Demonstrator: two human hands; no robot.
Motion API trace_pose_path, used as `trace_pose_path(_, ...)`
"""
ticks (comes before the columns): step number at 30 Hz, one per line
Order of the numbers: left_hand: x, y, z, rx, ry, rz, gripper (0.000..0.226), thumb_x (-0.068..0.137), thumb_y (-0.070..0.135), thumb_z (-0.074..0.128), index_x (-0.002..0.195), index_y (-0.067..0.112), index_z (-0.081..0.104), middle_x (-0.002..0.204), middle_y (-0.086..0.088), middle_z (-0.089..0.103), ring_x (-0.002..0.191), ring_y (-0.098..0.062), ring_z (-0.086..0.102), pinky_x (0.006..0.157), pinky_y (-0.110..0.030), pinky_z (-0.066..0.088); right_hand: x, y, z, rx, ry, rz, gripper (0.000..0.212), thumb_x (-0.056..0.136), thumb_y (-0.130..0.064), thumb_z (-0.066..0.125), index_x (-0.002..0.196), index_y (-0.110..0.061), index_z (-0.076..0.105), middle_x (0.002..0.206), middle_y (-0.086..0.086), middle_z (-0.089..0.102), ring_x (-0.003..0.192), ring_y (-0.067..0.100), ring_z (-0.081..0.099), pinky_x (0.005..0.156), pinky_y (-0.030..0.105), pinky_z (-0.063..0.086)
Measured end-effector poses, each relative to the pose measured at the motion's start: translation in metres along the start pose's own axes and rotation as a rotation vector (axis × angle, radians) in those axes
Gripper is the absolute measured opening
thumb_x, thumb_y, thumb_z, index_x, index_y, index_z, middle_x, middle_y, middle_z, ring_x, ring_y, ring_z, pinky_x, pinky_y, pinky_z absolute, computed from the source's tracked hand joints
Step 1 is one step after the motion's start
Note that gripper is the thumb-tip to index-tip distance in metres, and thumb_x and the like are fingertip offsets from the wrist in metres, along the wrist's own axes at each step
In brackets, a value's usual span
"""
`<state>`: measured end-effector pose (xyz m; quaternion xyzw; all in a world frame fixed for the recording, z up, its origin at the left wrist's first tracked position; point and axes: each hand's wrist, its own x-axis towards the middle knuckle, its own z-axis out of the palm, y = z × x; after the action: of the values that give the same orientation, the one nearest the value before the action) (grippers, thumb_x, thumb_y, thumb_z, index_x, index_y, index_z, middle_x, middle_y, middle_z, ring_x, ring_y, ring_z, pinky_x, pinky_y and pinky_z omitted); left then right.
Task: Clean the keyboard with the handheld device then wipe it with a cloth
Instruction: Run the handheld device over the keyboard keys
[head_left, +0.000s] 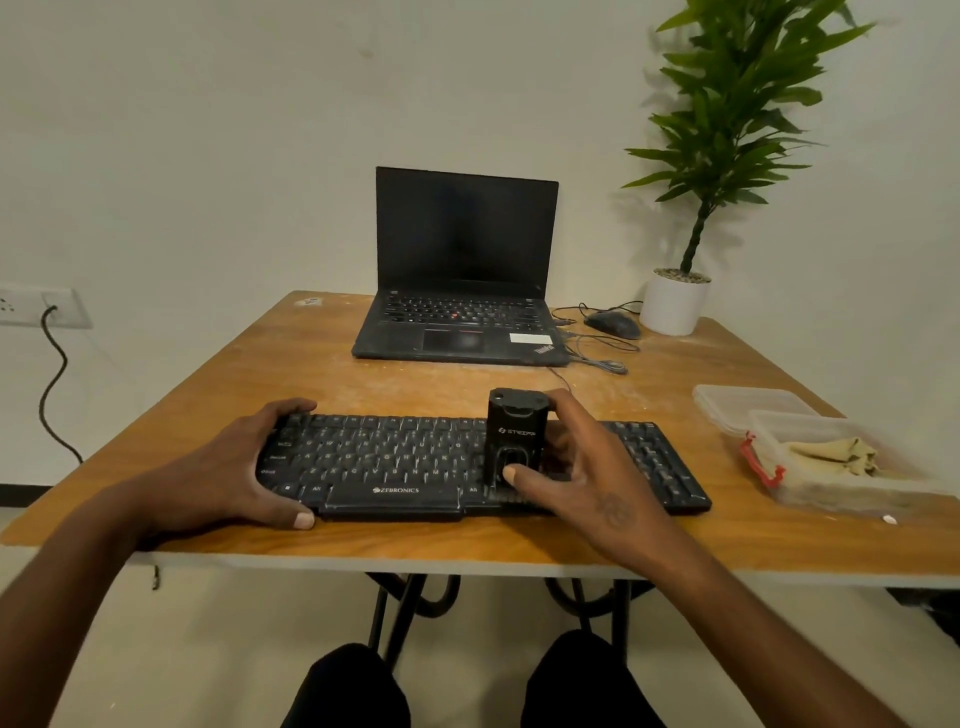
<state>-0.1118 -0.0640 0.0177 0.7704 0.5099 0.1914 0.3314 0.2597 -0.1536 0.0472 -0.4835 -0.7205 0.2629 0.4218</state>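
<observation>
Standing upright on the black keyboard (415, 457), right of its middle, a black handheld device (514, 436) is gripped by the right hand (582, 467).
The keyboard's left end is clasped by the left hand (244, 467), thumb at the near edge; a cloth (836, 454) is kept in a clear container (810, 493) at the wooden table's (363, 384) right.

- Soft, even indoor light, moderately bright; the pale wall (208, 130) takes a faint greenish cast.
- The potted plant (727, 130) throws a blurred shadow on the wall toward 9 o'clock.
- The laptop screen (465, 234) is dark, without glare.
- Wide-angle bowing bends the counter (363, 374) edges; the frame softens toward 4 o'clock.
</observation>
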Motion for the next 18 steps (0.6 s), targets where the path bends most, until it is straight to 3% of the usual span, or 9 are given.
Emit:
trace_pose_path(5, 0.000, 0.001, 0.001, -0.014, -0.011, 0.000, 0.124, 0.039, 0.068, 0.094, 0.143, 0.061, 0.025, 0.138, 0.019, 0.039, 0.120, -0.006, 0.048, 0.090, -0.024, 0.046, 0.011, 0.006, 0.002, 0.013, 0.018, -0.020, 0.052, 0.092, -0.020, 0.073, 0.136, -0.031, 0.047, 0.128, -0.018, 0.061, 0.115, -0.002, 0.059, 0.088, 0.022, 0.057)
trace_pose_path(8, -0.002, 0.003, 0.001, -0.012, -0.016, -0.009, 0.124, 0.042, 0.065, 0.094, 0.144, 0.059, 0.025, 0.137, 0.021, 0.038, 0.120, -0.006, 0.047, 0.087, -0.020, 0.044, 0.036, 0.013, 0.003, -0.041, 0.043, -0.006, 0.055, 0.093, -0.022, 0.071, 0.139, -0.034, 0.043, 0.126, -0.016, 0.059, 0.110, -0.004, 0.057, 0.077, 0.015, 0.055)
trace_pose_path(12, -0.002, 0.004, 0.000, -0.019, -0.018, -0.016, 0.123, 0.042, 0.065, 0.094, 0.144, 0.060, 0.025, 0.137, 0.020, 0.039, 0.120, -0.006, 0.047, 0.088, -0.022, 0.044, 0.067, 0.021, 0.007, -0.082, 0.079, 0.005, 0.051, 0.093, -0.017, 0.071, 0.136, -0.023, 0.045, 0.128, 0.001, 0.063, 0.107, 0.008, 0.064, 0.079, 0.027, 0.061)
trace_pose_path(18, -0.002, 0.005, 0.001, -0.028, -0.012, -0.010, 0.125, 0.040, 0.066, 0.094, 0.144, 0.057, 0.026, 0.137, 0.020, 0.039, 0.120, -0.006, 0.048, 0.089, -0.021, 0.045, 0.056, 0.013, 0.011, -0.073, 0.063, -0.007, 0.047, 0.093, -0.018, 0.071, 0.132, -0.023, 0.046, 0.125, -0.003, 0.065, 0.105, 0.006, 0.065, 0.075, 0.022, 0.059)
